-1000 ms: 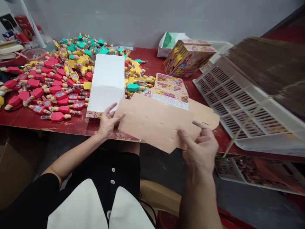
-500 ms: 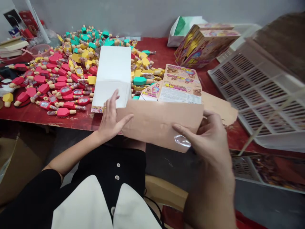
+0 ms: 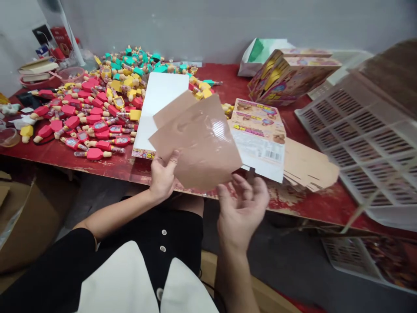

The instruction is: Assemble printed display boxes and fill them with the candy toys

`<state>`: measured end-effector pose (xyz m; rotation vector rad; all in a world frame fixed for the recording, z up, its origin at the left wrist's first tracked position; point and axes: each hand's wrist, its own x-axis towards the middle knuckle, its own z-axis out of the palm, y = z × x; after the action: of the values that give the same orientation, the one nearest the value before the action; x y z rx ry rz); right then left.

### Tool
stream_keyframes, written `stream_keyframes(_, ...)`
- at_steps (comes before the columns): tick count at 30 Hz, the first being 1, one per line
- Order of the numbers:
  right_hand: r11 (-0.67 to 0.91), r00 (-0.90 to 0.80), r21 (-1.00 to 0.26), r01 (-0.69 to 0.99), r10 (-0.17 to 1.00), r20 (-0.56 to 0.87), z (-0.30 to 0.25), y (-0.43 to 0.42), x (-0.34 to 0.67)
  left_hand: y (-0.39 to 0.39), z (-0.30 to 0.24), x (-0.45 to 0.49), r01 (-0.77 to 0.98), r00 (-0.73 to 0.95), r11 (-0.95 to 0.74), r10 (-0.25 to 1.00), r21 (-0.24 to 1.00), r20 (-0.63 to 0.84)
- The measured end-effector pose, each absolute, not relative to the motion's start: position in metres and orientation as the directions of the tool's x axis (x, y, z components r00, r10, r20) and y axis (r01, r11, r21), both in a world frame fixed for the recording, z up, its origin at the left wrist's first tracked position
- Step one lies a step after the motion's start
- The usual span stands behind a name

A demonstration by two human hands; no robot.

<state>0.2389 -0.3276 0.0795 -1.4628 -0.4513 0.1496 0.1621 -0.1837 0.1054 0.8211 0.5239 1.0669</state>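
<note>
My left hand [image 3: 163, 176] grips the lower left corner of a folded brown cardboard blank [image 3: 197, 143] and holds it tilted above the front edge of the red table [image 3: 117, 167]. A clear window film shines on the blank's face. My right hand [image 3: 243, 211] hangs just below the blank's right corner, palm up, fingers spread and holding nothing. A white open box [image 3: 159, 108] lies flat on the table right behind the blank. A printed flat carton [image 3: 259, 132] rests on a stack of brown blanks [image 3: 306, 167] to the right.
A heap of red, yellow and teal toys [image 3: 94, 104] covers the table's left half. Folded printed cartons [image 3: 286, 74] stand at the back right. A white slatted crate [image 3: 361, 139] fills the right side. A cardboard box [image 3: 19, 221] sits on the floor at left.
The blank has been folded and swung up and to the left, now held by my left hand alone. My right hand has let go of it and dropped below. The camera view shifted slightly left.
</note>
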Motion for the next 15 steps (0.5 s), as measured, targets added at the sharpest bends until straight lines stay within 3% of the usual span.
stream_keyframes(2, 0.148, 0.933, -0.971, 0.187, 0.282, 0.223, 0.072, -0.316, 0.238, -0.189, 0.106, 0.156, -0.538, 0.446, 0.284, 0.895, 0.793, -0.018)
stream_keyframes(4, 0.182, 0.930, -0.970, 0.160, 0.301, 0.210, 0.073, -0.306, 0.241, -0.187, 0.106, 0.153, -0.525, 0.442, 0.268, 0.897, 0.808, -0.010)
stream_keyframes(6, 0.208, 0.925, -0.967, 0.148, 0.316, 0.210, 0.080, -0.304, 0.246, -0.178, 0.107, 0.150, -0.490, 0.381, 0.157, 0.923, 0.857, 0.049)
stream_keyframes(9, 0.173, 0.899, -0.955, 0.242, 0.329, 0.288, 0.096, -0.310, 0.260, -0.157, 0.114, 0.142, -0.335, 0.244, -0.170, 0.934, 0.927, 0.260)
stream_keyframes(11, 0.138, 0.852, -0.943, 0.302, 0.405, 0.333, 0.107, -0.315, 0.274, -0.147, 0.122, 0.134, -0.231, 0.276, -0.333, 0.879, 0.914, 0.390)
stream_keyframes(13, 0.154, 0.814, -0.925, 0.347, 0.440, 0.378, 0.116, -0.315, 0.288, -0.143, 0.127, 0.130, -0.194, 0.368, -0.381, 0.826, 0.904, 0.427)
stream_keyframes(15, 0.182, 0.802, -0.891, 0.416, 0.387, 0.454, 0.121, -0.310, 0.296, -0.145, 0.127, 0.129, -0.190, 0.410, -0.368, 0.813, 0.910, 0.414)
